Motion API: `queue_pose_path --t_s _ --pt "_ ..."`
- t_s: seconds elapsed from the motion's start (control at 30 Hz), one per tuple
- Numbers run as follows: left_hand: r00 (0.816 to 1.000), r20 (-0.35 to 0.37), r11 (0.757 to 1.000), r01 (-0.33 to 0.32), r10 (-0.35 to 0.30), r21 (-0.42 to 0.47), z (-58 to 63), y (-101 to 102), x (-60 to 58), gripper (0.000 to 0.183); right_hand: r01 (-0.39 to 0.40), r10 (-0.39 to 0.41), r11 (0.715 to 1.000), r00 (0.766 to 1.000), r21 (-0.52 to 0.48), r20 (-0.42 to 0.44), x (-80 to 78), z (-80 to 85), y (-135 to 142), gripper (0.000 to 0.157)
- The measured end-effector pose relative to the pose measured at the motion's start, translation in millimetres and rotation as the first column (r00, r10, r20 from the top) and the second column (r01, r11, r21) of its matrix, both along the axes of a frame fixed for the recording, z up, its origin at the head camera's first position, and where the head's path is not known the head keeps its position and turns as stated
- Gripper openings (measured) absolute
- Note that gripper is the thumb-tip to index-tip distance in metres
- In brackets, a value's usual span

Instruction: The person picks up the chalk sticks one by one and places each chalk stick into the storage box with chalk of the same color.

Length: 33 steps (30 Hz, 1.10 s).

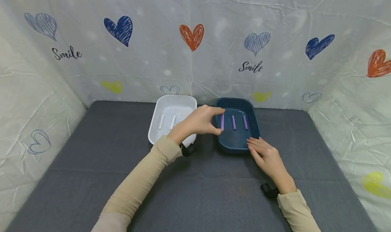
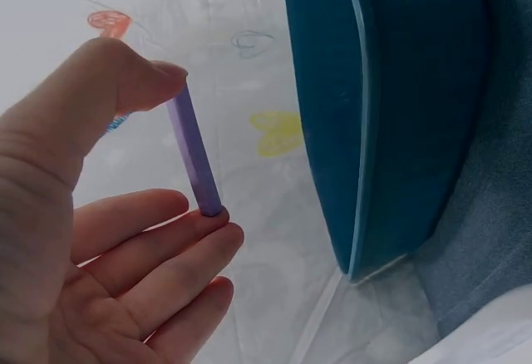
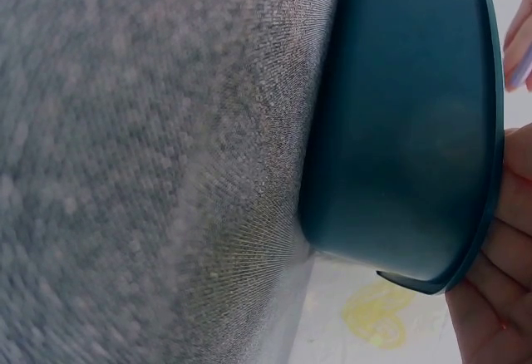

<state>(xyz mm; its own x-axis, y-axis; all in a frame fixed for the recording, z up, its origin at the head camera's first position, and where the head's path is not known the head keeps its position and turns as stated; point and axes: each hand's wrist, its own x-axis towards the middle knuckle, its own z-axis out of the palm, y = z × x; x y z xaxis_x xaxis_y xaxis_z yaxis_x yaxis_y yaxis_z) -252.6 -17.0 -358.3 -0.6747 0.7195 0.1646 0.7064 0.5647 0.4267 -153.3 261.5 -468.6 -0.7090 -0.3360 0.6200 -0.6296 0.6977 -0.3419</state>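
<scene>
My left hand (image 1: 200, 120) pinches a purple chalk stick (image 2: 195, 156) lengthwise, its ends between thumb and fingertips. In the head view, that stick overlaps the left side of a dark teal tray (image 1: 236, 149); the left wrist view shows it raised beside the tray's rim. Two more purple chalk sticks (image 1: 234, 122) lie side by side inside the tray. My right hand (image 1: 269, 157) rests its fingers on the tray's near right rim, fingers fairly straight. From the right wrist, the tray's outer wall (image 3: 399, 131) hides part of those fingers.
A white tray (image 1: 151, 131) stands left of the teal one, partly behind my left forearm. White chalk sticks (image 1: 161, 122) lie in it. Both trays sit on a dark grey tabletop (image 1: 201, 191), near a back curtain (image 1: 220, 21) printed with hearts.
</scene>
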Motion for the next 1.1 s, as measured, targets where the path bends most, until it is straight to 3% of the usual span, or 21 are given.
queue_pose_path --t_s 0.43,0.77,0.93,1.1 --pt "0.994 0.084 0.992 -0.058 0.067 -0.112 -4.0 20.8 -28.3 0.069 0.008 -0.008 1.000 1.000 0.005 0.005 0.2 -0.1 -0.5 0.022" --pt "0.981 0.154 0.987 -0.097 0.117 -0.129 -9.5 39.3 -50.5 0.065 0.003 -0.003 1.000 1.000 -0.005 -0.006 -0.4 -0.2 -0.5 0.021" --pt "0.980 0.153 0.985 -0.107 0.128 -0.134 -17.7 48.4 -61.0 0.063 0.005 -0.005 1.000 1.000 -0.007 0.000 -0.2 -0.1 -0.3 0.021" --pt "0.971 0.170 0.972 -0.133 0.167 -0.193 -19.9 57.5 -66.6 0.062 0.004 -0.004 1.000 1.000 -0.013 0.003 -0.5 0.2 -0.6 0.021"
